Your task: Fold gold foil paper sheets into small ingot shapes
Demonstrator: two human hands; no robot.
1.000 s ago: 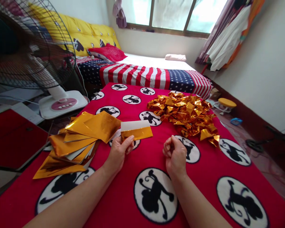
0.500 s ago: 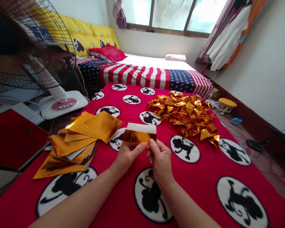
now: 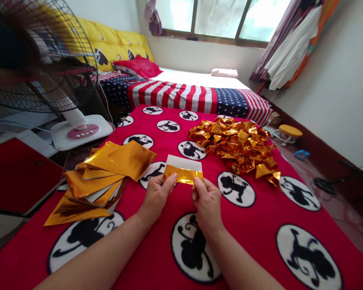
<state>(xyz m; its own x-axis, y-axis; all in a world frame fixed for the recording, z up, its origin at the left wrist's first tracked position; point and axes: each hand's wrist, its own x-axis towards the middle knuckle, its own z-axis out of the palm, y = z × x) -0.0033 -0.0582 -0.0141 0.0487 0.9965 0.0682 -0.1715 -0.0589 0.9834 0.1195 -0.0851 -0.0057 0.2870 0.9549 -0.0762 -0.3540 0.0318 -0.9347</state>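
Observation:
Between both hands is a sheet of gold foil paper [image 3: 186,175], its near part folded over to show gold and its far part showing the pale back. My left hand [image 3: 159,192] pinches the left end with the thumb on top. At the right end, my right hand [image 3: 207,197] grips the fold between thumb and fingers. To the left lies a loose stack of flat gold foil sheets [image 3: 99,177]. A heap of folded gold foil pieces [image 3: 236,141] spreads over the far right of the red cloth [image 3: 145,253].
An electric fan [image 3: 81,131] stands beyond the stack at the left, its blades blurred. Behind the cloth is a bed with a flag-pattern cover [image 3: 175,94]. A yellow-topped stool [image 3: 290,130] and a blue object [image 3: 301,154] are on the floor at the right.
My left thumb has slid left, away from the right one, to the sheet's left end. The paper has shifted slightly right, and its gold flap looks narrower.

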